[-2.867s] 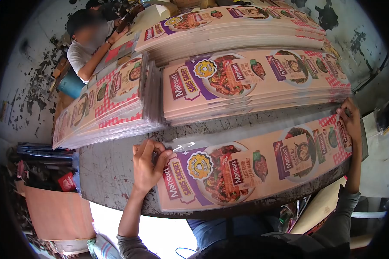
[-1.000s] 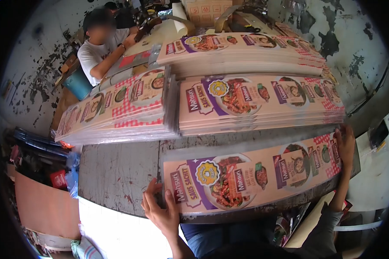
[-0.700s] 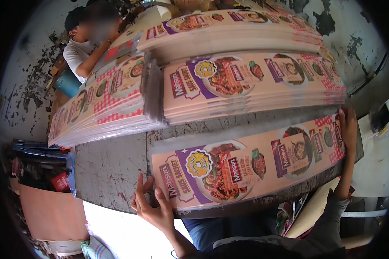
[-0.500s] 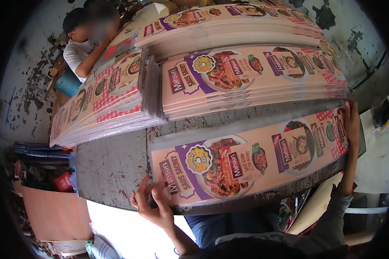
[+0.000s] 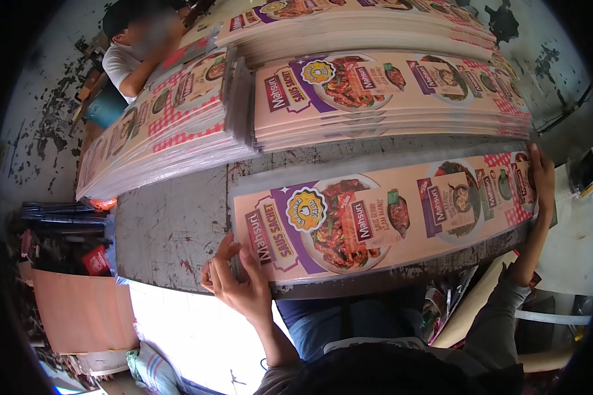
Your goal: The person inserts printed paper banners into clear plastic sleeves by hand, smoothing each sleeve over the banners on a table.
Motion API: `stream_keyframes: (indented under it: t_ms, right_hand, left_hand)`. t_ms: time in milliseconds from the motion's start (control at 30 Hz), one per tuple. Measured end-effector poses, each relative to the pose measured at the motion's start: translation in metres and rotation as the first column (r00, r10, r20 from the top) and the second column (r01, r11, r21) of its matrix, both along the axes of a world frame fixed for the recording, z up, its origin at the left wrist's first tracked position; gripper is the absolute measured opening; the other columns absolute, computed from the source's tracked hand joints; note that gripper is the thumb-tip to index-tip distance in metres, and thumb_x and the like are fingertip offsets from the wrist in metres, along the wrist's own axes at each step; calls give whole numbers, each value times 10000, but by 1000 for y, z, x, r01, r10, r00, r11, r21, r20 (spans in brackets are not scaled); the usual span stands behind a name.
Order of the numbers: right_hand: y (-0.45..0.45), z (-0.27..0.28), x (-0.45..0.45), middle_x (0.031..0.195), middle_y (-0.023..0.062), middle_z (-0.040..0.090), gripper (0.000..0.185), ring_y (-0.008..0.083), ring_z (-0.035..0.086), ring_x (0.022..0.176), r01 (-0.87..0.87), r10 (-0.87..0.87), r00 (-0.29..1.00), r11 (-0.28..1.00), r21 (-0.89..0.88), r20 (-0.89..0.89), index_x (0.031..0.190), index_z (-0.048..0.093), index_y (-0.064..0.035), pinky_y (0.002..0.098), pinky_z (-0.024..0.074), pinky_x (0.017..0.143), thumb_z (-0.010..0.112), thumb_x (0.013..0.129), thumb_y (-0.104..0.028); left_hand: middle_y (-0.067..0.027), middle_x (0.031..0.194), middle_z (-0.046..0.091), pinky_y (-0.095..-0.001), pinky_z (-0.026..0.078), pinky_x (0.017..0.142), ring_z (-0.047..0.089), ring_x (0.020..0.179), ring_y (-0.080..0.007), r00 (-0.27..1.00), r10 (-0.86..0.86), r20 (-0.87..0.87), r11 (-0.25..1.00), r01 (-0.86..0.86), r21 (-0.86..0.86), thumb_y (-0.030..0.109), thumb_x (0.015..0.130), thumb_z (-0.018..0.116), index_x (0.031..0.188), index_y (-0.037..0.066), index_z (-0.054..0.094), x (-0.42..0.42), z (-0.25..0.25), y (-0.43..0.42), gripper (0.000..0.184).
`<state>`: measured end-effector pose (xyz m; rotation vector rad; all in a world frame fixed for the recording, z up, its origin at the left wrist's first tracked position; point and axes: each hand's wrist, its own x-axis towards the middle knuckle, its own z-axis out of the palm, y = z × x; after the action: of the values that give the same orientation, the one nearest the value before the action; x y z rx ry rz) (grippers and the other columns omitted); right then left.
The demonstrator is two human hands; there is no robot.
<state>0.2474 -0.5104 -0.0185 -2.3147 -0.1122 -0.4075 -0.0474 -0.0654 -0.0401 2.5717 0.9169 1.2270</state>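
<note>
A long printed food banner [image 5: 402, 227] in a clear plastic sleeve lies along the near edge of the table, with pictures of dishes and the words "Mahsun" and "Saus Sachet". My right hand [image 5: 540, 181] grips its right end, fingers over the edge. At the lower left corner is my left hand [image 5: 238, 280], its fingers bent but apart and the thumb close to or touching the sleeve. Just beyond lies a stack of matching sleeved banners [image 5: 389, 125]. To its left, another sleeved stack [image 5: 171, 138] sits at an angle.
A taller stack of banners [image 5: 362, 33] stands at the back of the scratched grey table [image 5: 171, 230]. A co-worker [image 5: 135, 59] sits at the far left. Below the table's left side are a brown board [image 5: 79, 313] and a striped sack [image 5: 155, 368].
The view has tilted, so the table and stacks appear higher. My left hand's fingers have drawn in a little at the banner's corner. My right hand keeps its place at the other end.
</note>
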Motion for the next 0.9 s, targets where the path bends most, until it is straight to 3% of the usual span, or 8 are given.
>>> stream_keyframes:
  t_ms: [200, 267, 300, 333, 433, 500, 600, 900]
  right_hand:
    - [-3, 5, -2, 689, 31, 529, 396, 74, 451, 639, -1, 3, 996, 1000, 20, -94, 865, 584, 55, 252, 399, 618, 520, 896, -335]
    - [5, 6, -9, 781, 50, 572, 397, 89, 487, 667, 59, -49, 994, 993, 104, -96, 957, 588, 62, 248, 414, 643, 525, 892, -325]
    - [5, 8, -8, 711, 15, 540, 348, 37, 481, 587, 64, -52, 992, 993, 102, -117, 902, 590, 32, 200, 385, 523, 552, 878, -313]
    - [2, 6, -7, 711, 15, 540, 348, 37, 481, 587, 65, -53, 992, 992, 107, -119, 902, 590, 32, 200, 385, 523, 552, 878, -313]
    - [-4, -2, -4, 712, 3, 533, 299, 45, 491, 583, 45, 19, 991, 882, 468, -130, 899, 564, 26, 200, 391, 530, 570, 868, -272]
    - [-6, -6, -1, 716, -1, 525, 277, 42, 484, 593, 12, 38, 994, 885, 465, -98, 898, 557, 17, 197, 386, 540, 573, 868, -258]
    - [-4, 0, -7, 742, -6, 510, 210, 37, 472, 637, -37, 87, 991, 906, 421, -99, 895, 531, -6, 194, 373, 573, 582, 866, -207]
    - [-13, 4, -12, 763, 2, 486, 161, 46, 467, 679, -189, 171, 982, 831, 523, 84, 983, 478, -45, 188, 365, 588, 559, 869, -124]
  left_hand:
    - [-79, 821, 625, -342, 375, 835, 583, 824, -221, 999, -19, 37, 981, 26, -194, 224, 824, 587, 992, 16, 599, -19, 0, 3, 268]
    - [-109, 891, 616, -362, 438, 765, 570, 902, -256, 972, -220, 84, 888, 235, -394, 237, 820, 596, 1000, 0, 588, -29, 1, 11, 298]
    - [-130, 964, 592, -373, 467, 727, 558, 960, -274, 963, -252, 99, 844, 268, -464, 300, 771, 666, 1002, -2, 582, -33, 3, 13, 389]
    - [-130, 964, 592, -373, 467, 727, 558, 960, -274, 963, -254, 96, 846, 269, -460, 300, 771, 666, 1002, -2, 582, -34, 7, 13, 389]
    - [-117, 1000, 546, -391, 441, 770, 536, 961, -273, 928, -371, -10, 839, 331, -432, 422, 626, 760, 1007, 29, 590, -36, 13, 16, 573]
    - [-119, 1055, 431, -434, 446, 813, 487, 1020, -273, 874, -407, -265, 903, 341, -261, 604, 519, 738, 1068, 22, 555, -36, 10, 21, 821]
    - [-111, 1054, 403, -448, 416, 821, 460, 1020, -279, 888, -330, -322, 936, 262, -236, 642, 441, 715, 1080, 46, 560, -27, 13, 15, 887]
    - [-153, 1131, 420, -462, 405, 869, 463, 1053, -330, 911, -353, -213, 919, 295, -263, 601, 458, 742, 1201, 47, 466, -25, 9, 13, 966]
